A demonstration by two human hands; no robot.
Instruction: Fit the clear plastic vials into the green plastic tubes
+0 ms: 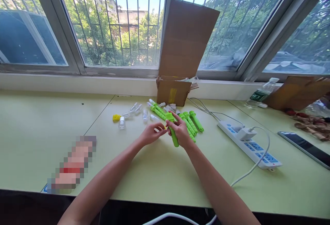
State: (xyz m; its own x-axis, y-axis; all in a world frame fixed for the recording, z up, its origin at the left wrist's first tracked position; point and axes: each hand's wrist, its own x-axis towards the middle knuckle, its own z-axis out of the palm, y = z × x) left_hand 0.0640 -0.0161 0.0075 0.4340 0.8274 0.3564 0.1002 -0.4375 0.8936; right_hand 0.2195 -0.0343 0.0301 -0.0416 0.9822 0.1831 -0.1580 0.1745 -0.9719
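Note:
My right hand (182,132) is closed around a bright green plastic tube (175,138) with a wider ribbed top, held tilted above the table. Close beside it, my left hand (152,134) has its fingertips pinched together at a small yellow piece (165,127), mostly hidden by the fingers. More green tubes (197,121) lie just beyond and to the right of my hands. Several clear plastic caps (122,123) are scattered to the left, by a yellow piece (116,117). Small white pieces (170,108) lie behind the held tube.
An open cardboard box (168,90) stands against the window sill. On the right are a white power strip (249,146) with cables, a phone (304,147), a water bottle (263,92) and another cardboard piece (291,92). A blurred-out object (73,164) lies at left.

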